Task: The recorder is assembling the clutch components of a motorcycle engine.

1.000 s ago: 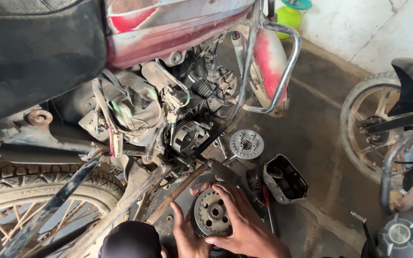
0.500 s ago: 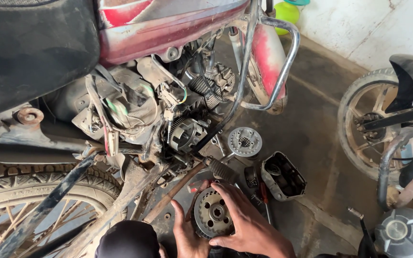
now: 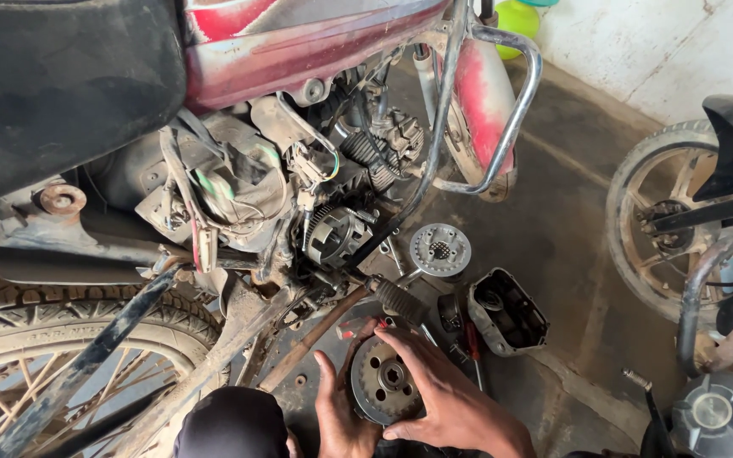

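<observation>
Head camera, looking down: I see both bare hands low in the middle of the picture, wrapped around a round, grimy clutch drum [image 3: 383, 378] with holes in its face and a toothed rim. My left hand [image 3: 339, 416] cups its left edge from below, thumb up along the rim and fingers hidden under the part. My right hand [image 3: 447, 399] lies over its right side, fingers spread wide and curled onto the face and the upper rim. The drum sits just above the concrete floor [image 3: 579, 246], directly below the opened engine of a red motorcycle [image 3: 316, 42] that fills the upper left. In that opening, a toothed clutch basket [image 3: 335, 235] is exposed on the engine, well above the hands. Beside it on the floor lies a flat round clutch plate [image 3: 440, 249], and to the right of that an engine side cover [image 3: 508, 310], hollow side up. A red-handled screwdriver [image 3: 473, 348] rests between the cover and my right hand. The motorcycle's rear tyre [image 3: 69, 339] is at lower left; another motorcycle's wheel [image 3: 672, 229] stands at the right edge.
</observation>
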